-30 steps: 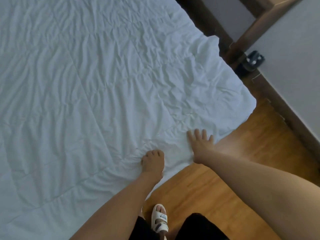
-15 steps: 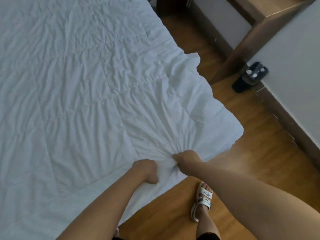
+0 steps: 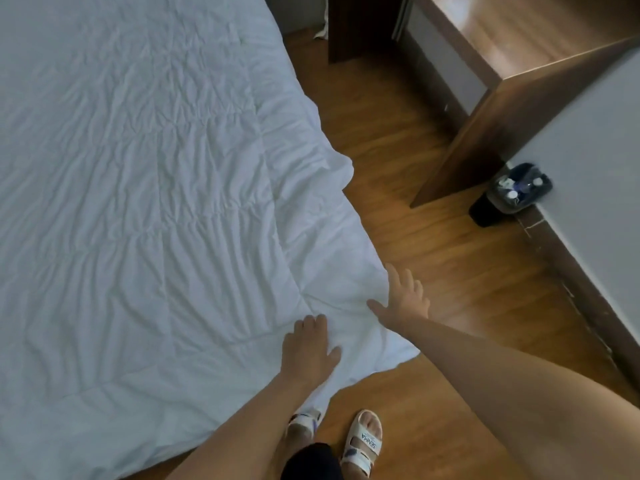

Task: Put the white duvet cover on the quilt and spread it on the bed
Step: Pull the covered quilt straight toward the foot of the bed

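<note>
The white duvet (image 3: 138,202) lies spread and wrinkled over the bed, filling the left of the view. Its near right corner hangs over the bed's edge above the wooden floor. My left hand (image 3: 308,344) rests palm down on the duvet near that corner, fingers slightly bent. My right hand (image 3: 403,299) lies flat with its fingers spread on the corner's right edge, half over the floor. Neither hand holds any cloth.
A wooden floor (image 3: 433,271) runs along the bed's right side. A wooden cabinet (image 3: 485,109) stands at the upper right, with a dark bottle-like object (image 3: 512,192) on the floor by a grey wall (image 3: 595,168). My sandalled feet (image 3: 363,441) stand at the bed's corner.
Both hands gripped bunched cloth half a second ago; now they have let go and lie flat on the corner. The view has shifted right, and the gathered folds have smoothed out.
</note>
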